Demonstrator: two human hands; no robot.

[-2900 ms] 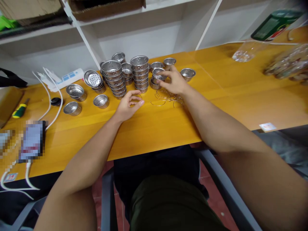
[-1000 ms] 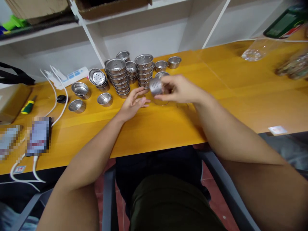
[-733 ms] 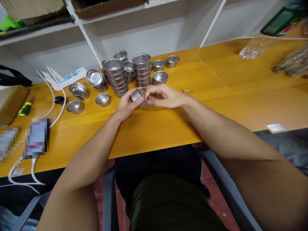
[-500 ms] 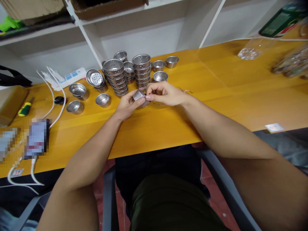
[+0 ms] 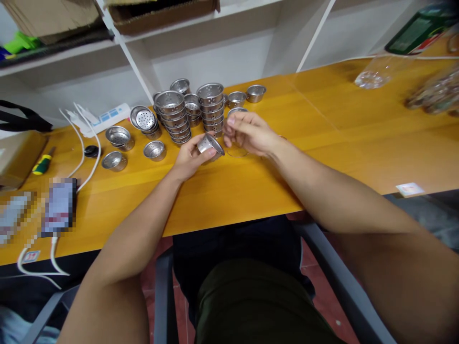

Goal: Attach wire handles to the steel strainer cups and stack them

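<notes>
My left hand is closed around a small perforated steel cup, tipped on its side just above the orange table. My right hand hovers just right of the cup with its fingers curled in a pinch; a thin wire ring hangs from them. Behind both hands stand stacks of the same steel cups, a second stack being the nearest to my right hand.
Loose cups lie to the left and at the back. A power strip with white cables, a screwdriver and a phone sit at far left. A plastic bottle lies at right; white shelving rises behind.
My right hand picked a cup from the pile and passed it to my left hand. It has now drawn back to the right and slightly up, off the cup.
</notes>
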